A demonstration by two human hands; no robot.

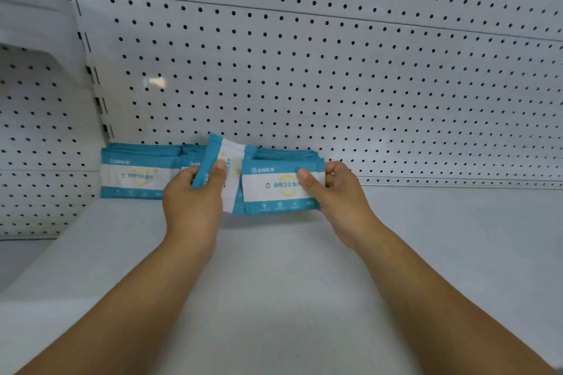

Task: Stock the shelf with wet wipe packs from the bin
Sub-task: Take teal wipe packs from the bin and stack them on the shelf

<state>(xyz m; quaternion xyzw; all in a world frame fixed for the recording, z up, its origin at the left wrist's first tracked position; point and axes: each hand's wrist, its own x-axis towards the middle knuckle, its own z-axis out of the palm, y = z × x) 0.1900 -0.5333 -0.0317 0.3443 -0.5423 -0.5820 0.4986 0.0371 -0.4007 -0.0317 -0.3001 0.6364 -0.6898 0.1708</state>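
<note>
Both forearms extend forward over the white shelf (274,283), with the palms turned toward each other. The left hand (195,195) is curled with the thumb uppermost. Its grip is closed on a single wet wipe pack (224,161), held tilted with its top edge leaning left. Whether the lower edge of this pack touches the shelf cannot be determined. The right hand (341,192) presses its thumb on the front face of the right stack (274,189) and wraps its fingers round the stack's right end, so this grip clamps the stack. The right stack stands on its long edge at the rear of the shelf, near the pegboard back panel (304,70). The tilted pack sits just beside its left end. A left stack (137,175) stands upright farther left, near the slotted upright (91,70). More packs between the two stacks are partly hidden by the left hand. Each pack has teal bands at top and bottom and a white centre band with a yellow ring. The print is too blurred to read.
</note>
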